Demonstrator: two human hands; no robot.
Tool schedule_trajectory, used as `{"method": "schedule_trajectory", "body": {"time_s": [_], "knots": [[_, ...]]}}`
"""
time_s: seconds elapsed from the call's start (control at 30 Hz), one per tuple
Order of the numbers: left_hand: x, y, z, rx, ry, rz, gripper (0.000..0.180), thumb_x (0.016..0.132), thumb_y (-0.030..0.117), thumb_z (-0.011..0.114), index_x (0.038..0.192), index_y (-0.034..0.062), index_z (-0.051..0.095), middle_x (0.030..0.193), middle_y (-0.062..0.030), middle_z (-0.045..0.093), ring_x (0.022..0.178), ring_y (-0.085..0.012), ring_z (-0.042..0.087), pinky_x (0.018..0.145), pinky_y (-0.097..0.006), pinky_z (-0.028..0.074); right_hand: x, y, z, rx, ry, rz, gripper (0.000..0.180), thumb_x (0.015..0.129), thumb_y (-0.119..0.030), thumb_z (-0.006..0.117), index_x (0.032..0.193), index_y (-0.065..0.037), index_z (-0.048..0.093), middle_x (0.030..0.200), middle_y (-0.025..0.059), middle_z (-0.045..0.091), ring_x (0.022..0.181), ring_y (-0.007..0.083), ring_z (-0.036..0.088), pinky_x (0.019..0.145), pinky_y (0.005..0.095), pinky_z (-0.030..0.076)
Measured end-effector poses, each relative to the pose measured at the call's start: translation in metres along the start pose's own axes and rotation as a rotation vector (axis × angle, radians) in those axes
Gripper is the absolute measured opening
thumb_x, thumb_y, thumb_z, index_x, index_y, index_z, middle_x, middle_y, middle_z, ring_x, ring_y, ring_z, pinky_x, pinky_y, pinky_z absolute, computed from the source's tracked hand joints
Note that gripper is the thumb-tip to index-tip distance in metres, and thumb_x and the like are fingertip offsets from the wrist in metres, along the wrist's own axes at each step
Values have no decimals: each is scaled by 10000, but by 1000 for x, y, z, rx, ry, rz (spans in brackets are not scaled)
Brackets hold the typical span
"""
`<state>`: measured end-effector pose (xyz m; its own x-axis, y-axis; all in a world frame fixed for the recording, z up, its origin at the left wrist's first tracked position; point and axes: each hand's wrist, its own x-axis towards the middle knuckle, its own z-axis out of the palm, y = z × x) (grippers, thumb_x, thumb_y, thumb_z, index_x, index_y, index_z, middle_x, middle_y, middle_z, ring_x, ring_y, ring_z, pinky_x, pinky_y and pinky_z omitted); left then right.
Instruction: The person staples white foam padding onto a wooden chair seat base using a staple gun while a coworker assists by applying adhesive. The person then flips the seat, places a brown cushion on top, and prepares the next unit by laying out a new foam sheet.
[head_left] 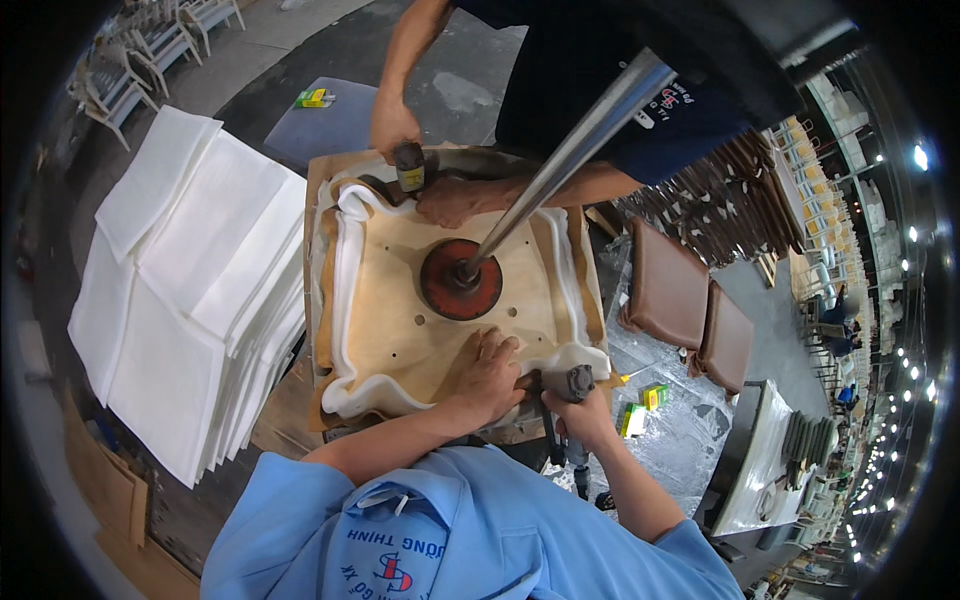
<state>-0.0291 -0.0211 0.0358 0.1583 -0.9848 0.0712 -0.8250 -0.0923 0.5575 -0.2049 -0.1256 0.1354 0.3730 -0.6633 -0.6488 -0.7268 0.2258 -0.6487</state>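
A pale wooden seat panel (400, 350) lies in front of me, with white padding (348, 260) and brown covering (592, 290) turned up around its edges. A red round disc (440, 285) on a slanting metal rod (570, 155) rests against its middle. My left hand (488, 378) lies on the panel near its front edge, fingers spread over the wood. Beside it, my right hand (588, 415) grips a staple gun (568, 384) at the panel's front right corner. Across from me, a co-worker's hand (396, 128) holds another staple gun (409, 168) at the far edge, their other hand (450, 203) next to it.
White foam sheets (190, 250) are stacked at the left. To the right, brown seat cushions (670, 285) and small green-yellow boxes (634, 420) lie on a plastic-covered surface (690, 420). Behind them stands a pile of brown pieces (730, 190). Chairs (150, 50) fill the far left.
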Motion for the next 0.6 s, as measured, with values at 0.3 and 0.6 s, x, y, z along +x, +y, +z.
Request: {"method": "schedule_trajectory", "body": {"time_s": [0.3, 0.6], "knots": [[0, -3, 7, -226, 92, -61, 305, 881, 338, 856, 999, 57, 853, 1532, -132, 540, 1614, -442, 303, 1355, -621, 187, -4, 1, 2, -14, 8, 3, 292, 978, -195, 859, 1145, -3, 717, 789, 55, 705, 539, 159, 656, 492, 335, 505], [-1, -8, 8, -261, 155, -44, 269, 872, 274, 854, 966, 23, 834, 1491, -160, 575, 1584, -450, 353, 1340, -626, 233, -1, 4, 2, 99, -81, 7, 209, 1000, -106, 827, 1134, -17, 694, 823, 33, 672, 547, 154, 634, 477, 328, 496]]}}
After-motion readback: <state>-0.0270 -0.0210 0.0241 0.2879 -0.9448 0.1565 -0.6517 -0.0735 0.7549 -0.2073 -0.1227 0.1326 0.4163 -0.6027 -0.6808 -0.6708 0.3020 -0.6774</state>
